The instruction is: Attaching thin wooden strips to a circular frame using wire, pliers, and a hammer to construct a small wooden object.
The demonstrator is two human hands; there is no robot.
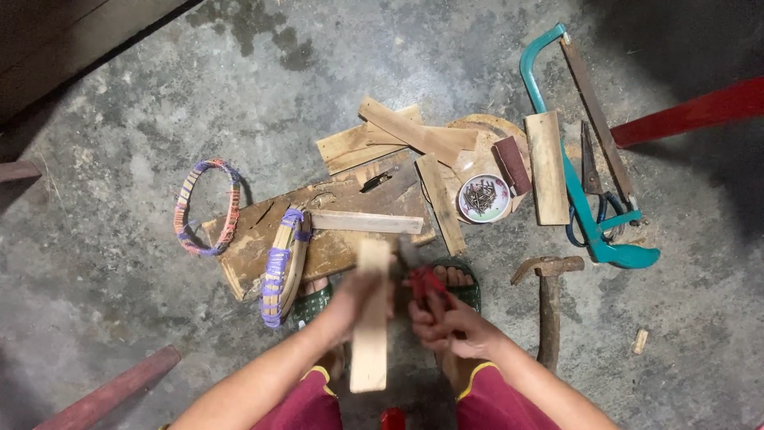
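My left hand (356, 296) grips a pale wooden slat (372, 318) that stands roughly lengthwise between my knees; the hand is motion-blurred. Beside it, my right hand (450, 325) is closed on red-handled pliers (425, 280), whose jaws point up toward the slat's upper end. Just beyond both hands lies a brown wooden board (334, 223) with a thin strip of wood (366, 222) across it. My feet in green sandals (465, 287) rest below the board.
On the concrete floor are a woven ring (208, 205), a purple-wrapped bundle (282, 267), loose wood pieces (398, 131), a bowl of nails (483, 197), a teal hacksaw (585, 151), scissors (593, 191), a hammer (548, 299) and red bars (692, 111).
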